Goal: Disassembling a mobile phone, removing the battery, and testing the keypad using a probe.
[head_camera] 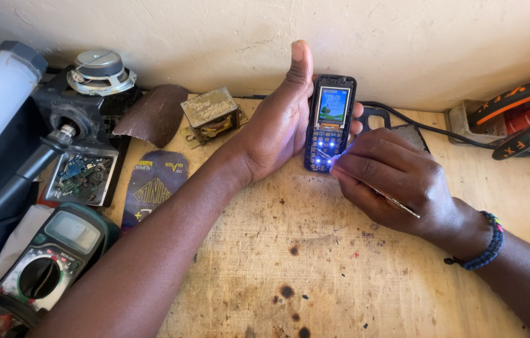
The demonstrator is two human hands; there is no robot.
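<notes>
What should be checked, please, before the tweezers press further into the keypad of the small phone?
1. Phone held firmly: ok. The left hand grips the small phone upright, thumb raised behind it.
2. Phone powered: ok. The screen shows a picture and the keypad glows blue.
3. Tool under control: ok. The right hand pinches thin metal tweezers, which run out under the palm.
4. Tip on the intended contact: cannot tell. The fingers and the glow hide the tip.
5. Front cover off: ok, as far as it shows; the keypad looks bare.
6. Black cable behind the phone out of the way: ok. It lies along the wall.
</notes>
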